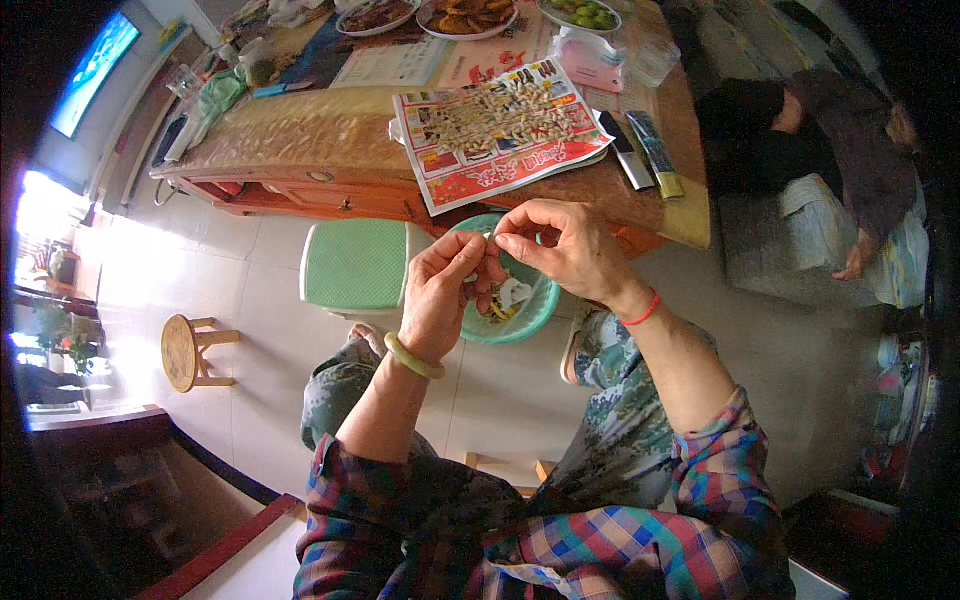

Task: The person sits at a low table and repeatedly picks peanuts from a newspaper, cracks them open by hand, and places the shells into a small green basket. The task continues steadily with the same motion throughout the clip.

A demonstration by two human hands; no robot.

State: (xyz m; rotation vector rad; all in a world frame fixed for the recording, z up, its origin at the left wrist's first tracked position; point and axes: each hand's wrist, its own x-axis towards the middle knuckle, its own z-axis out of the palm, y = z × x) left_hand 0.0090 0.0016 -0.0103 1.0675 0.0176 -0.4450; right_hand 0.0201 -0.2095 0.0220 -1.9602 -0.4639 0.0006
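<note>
Thumb and forefinger of my left hand (450, 277) pinch a small whitish piece (488, 235), perhaps a seed or nut. My right hand (566, 247) meets it there, its thumb and fingertips closed on the same piece. Fingers cover most of it. Below both hands stands a green plastic bin (551, 304) with scraps and white tissue (514, 292) inside. Just beyond them, a printed red and white flyer (480, 180) lies on the wooden table (300, 135), spread with many small pale seeds or nuts (495, 116).
A black-handled cleaver (628, 154) and a tube (654, 154) lie right of the flyer. Plates of food (466, 19) stand at the back. A green-topped stool (356, 264) is beside the bin; a small wooden stool (180, 352) stands left. Another person (847, 150) sits at right.
</note>
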